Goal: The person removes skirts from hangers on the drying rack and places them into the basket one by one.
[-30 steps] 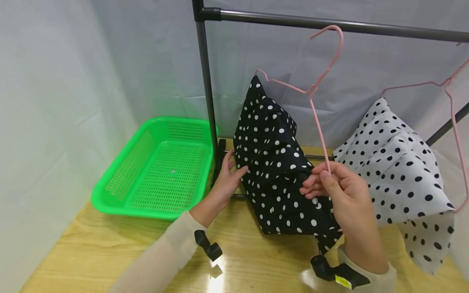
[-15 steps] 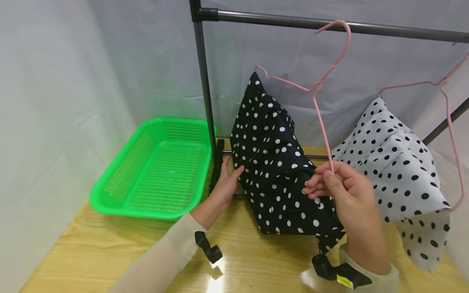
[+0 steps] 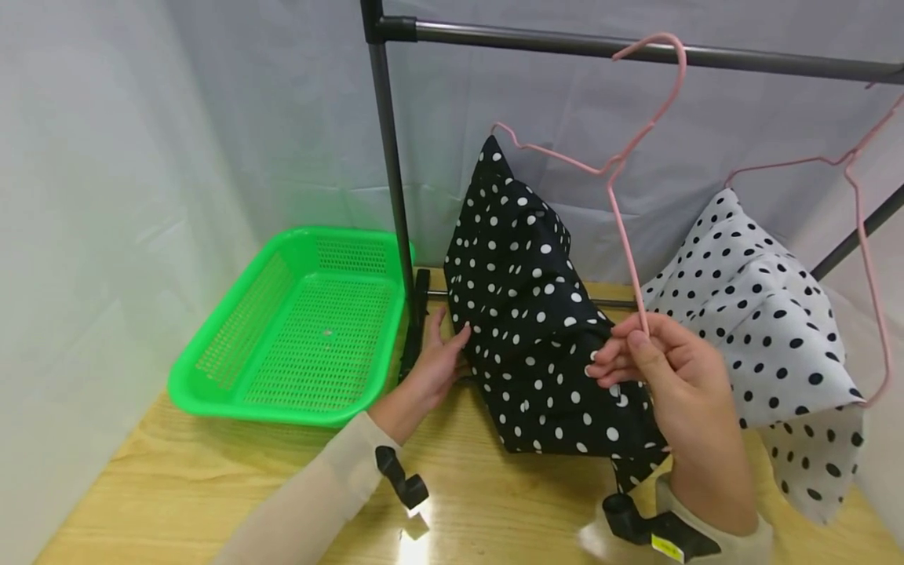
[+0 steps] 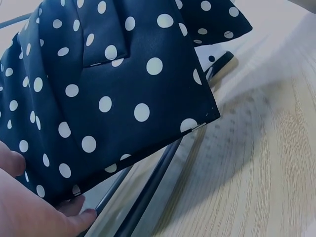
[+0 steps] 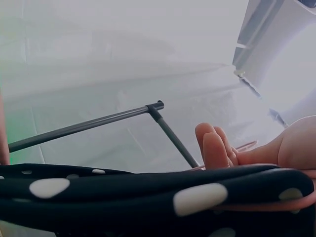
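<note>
Wooden tabletop (image 3: 494,502): right hand (image 3: 664,369) pinches pink hanger (image 3: 621,227); left hand (image 3: 434,361), fingers straight, touches dotted black cloth (image 3: 537,314); no readable writing.

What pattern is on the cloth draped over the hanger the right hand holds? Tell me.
Black cloth with white polka dots, clearest in the head view.
</note>
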